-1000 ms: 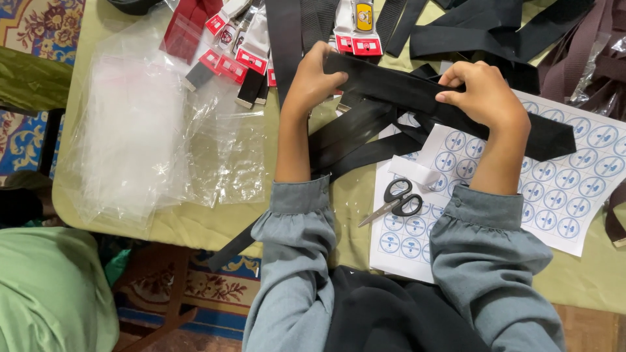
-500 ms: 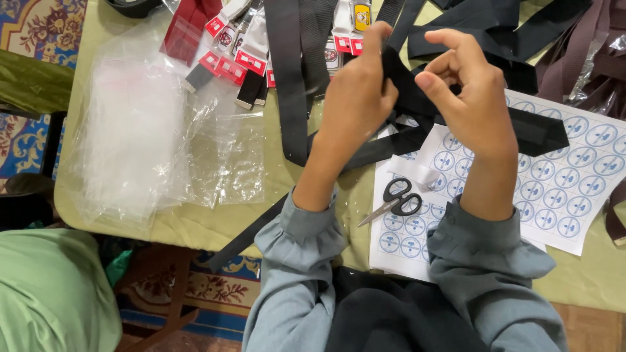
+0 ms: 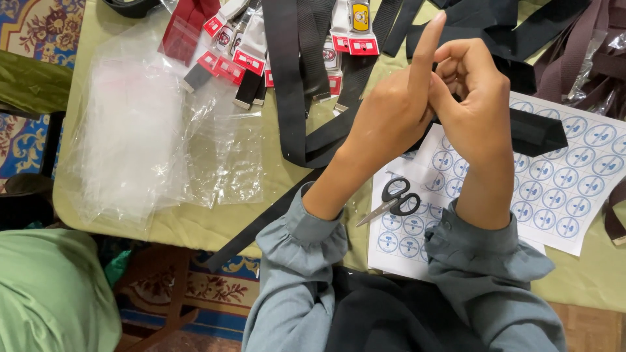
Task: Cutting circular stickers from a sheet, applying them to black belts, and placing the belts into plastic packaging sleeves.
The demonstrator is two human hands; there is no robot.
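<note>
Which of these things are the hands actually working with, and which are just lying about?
In hand:
- left hand and right hand, pressed together over a black strap

Lying about:
- scissors
- sticker sheet
- clear bags
- red-tagged packs
- brown straps

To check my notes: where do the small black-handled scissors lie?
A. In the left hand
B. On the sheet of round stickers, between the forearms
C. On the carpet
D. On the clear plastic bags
B: the scissors rest on the sticker sheet, held by neither hand.
</note>
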